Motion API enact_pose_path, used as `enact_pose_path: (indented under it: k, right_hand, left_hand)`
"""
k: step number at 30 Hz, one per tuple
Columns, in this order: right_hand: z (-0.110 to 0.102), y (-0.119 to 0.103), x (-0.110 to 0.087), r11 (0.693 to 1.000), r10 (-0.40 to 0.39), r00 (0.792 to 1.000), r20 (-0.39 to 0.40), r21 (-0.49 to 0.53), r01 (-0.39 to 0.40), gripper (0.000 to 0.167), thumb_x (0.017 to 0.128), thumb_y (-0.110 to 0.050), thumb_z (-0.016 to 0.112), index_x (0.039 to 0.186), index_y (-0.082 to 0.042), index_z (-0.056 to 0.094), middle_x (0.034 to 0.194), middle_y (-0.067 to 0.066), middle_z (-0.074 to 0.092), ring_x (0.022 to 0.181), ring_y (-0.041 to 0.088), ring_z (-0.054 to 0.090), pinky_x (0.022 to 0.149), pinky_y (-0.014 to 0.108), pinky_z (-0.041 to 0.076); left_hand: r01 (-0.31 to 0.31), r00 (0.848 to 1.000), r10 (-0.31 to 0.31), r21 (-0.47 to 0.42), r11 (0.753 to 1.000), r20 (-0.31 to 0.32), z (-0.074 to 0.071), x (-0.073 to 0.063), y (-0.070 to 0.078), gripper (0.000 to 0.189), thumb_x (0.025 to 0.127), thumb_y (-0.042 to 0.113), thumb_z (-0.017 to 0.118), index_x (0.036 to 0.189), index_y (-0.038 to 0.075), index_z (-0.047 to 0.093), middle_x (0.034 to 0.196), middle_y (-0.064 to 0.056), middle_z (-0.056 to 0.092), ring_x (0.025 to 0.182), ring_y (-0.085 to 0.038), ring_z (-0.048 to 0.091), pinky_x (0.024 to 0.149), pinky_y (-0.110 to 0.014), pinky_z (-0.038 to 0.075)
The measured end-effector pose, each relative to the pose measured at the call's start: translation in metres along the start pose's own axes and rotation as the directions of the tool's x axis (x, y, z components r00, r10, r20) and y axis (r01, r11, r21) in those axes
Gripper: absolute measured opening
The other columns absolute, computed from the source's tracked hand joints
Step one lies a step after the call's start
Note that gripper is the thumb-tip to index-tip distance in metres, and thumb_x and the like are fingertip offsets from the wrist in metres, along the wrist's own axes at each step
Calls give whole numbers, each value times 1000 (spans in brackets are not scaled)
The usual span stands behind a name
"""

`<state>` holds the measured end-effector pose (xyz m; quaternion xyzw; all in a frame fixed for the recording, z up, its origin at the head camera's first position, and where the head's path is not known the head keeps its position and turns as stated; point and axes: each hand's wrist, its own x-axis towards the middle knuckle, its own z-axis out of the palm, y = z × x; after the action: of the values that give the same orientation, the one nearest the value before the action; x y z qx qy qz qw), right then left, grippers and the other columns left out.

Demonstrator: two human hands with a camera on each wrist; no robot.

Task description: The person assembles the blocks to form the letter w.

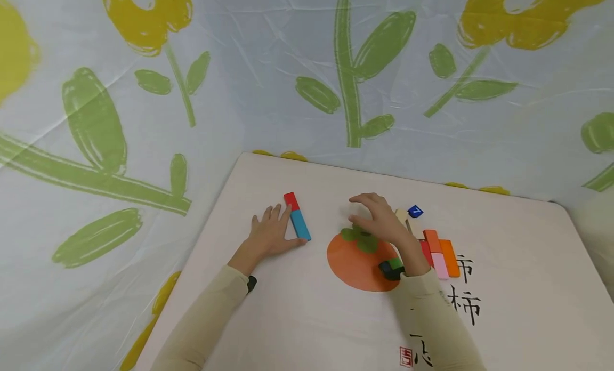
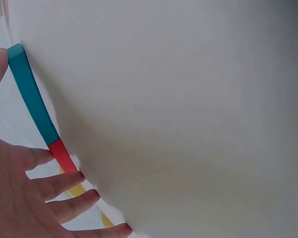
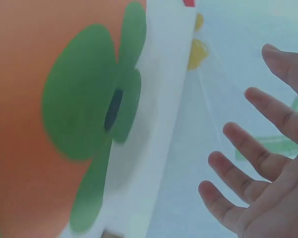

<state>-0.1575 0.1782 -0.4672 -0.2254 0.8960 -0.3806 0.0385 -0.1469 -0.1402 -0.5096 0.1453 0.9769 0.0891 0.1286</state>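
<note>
A red block (image 1: pixel 291 201) and a blue block (image 1: pixel 300 225) lie end to end on the tabletop. My left hand (image 1: pixel 270 233) rests beside them, fingers spread. In the left wrist view its thumb touches the free end of the blue block (image 2: pixel 32 96), and its fingers lie along the red block (image 2: pixel 63 156). My right hand (image 1: pixel 381 217) is above the printed persimmon (image 1: pixel 352 261), holding nothing, its fingers apart and loosely bent. In the right wrist view, nothing is between the right hand's fingers (image 3: pixel 262 154).
Right of my right forearm lie an orange block (image 1: pixel 449 258), a pink block (image 1: pixel 439 265) and other blocks, partly hidden by the arm. A blue die (image 1: pixel 415 211) marked 7 is behind them. A green piece (image 1: pixel 395 263) shows by the right wrist. Flowered cloth (image 1: pixel 288 94) hangs beyond the table.
</note>
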Motion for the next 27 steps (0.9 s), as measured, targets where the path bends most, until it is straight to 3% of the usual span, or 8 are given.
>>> enact_pose_path:
  k: [7,12,20,27]
  right_hand:
    - [-12,9,-27,997,10,998,-62,-78,-15,43,94,-23,73,132,-6,62,138,20,52,128,41,43,102,61,38]
    - [-21,14,-41,994,29,995,-99,-98,-38,42,93,-19,73,130,-2,62,137,26,51,127,46,43,100,64,38]
    - [-31,27,-64,992,-53,976,-210,-127,27,41,86,-7,79,123,2,65,126,26,58,117,46,49,95,63,39]
    - [-39,35,-89,993,-55,976,-211,-117,30,41,87,-4,76,125,3,63,128,25,56,120,45,46,95,66,38]
  left_hand:
    - [4,1000,-5,10,1000,22,0,0,0,112,82,83,48,162,12,16,162,-20,23,145,-44,21,105,-75,21]
    - [5,999,-5,-9,1000,52,-2,0,1,103,88,78,46,162,12,14,163,-19,20,147,-44,17,107,-74,18]
    - [-2,997,2,-7,1000,73,-5,-3,1,90,97,65,45,162,12,11,163,-19,18,147,-44,15,108,-73,17]
    - [0,997,0,3,1000,73,-3,-2,0,89,98,64,44,162,13,10,164,-18,18,148,-43,15,108,-73,17]
